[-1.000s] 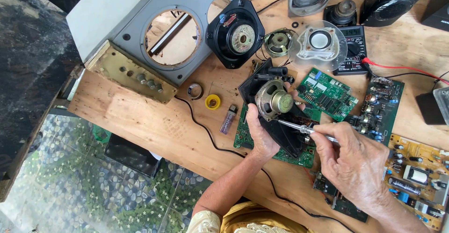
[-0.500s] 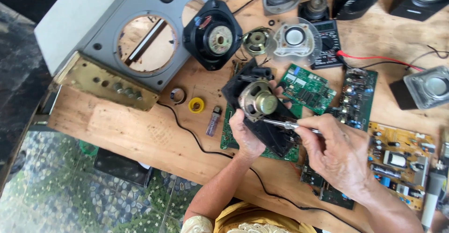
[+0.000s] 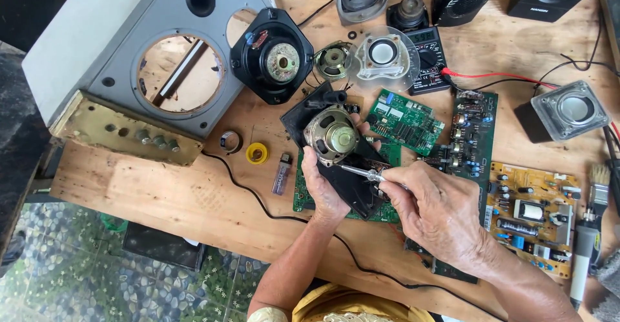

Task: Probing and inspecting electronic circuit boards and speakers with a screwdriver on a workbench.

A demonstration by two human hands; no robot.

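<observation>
Two hands work here. Our left hand (image 3: pixel 323 186) grips the small speaker (image 3: pixel 332 135); our right hand (image 3: pixel 434 209) pinches a screwdriver (image 3: pixel 361 173) against it.

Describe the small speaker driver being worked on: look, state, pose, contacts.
The speaker driver is a small round unit seen from the back: a pale metal basket with cut-out windows around a shiny, brassy magnet cap. It sits tilted in a black plastic housing above a green circuit board on the wooden table. The left hand grips its lower rim. The right hand holds a screwdriver, its metal tip reaching the driver's lower right edge. No damage is visible.
</observation>
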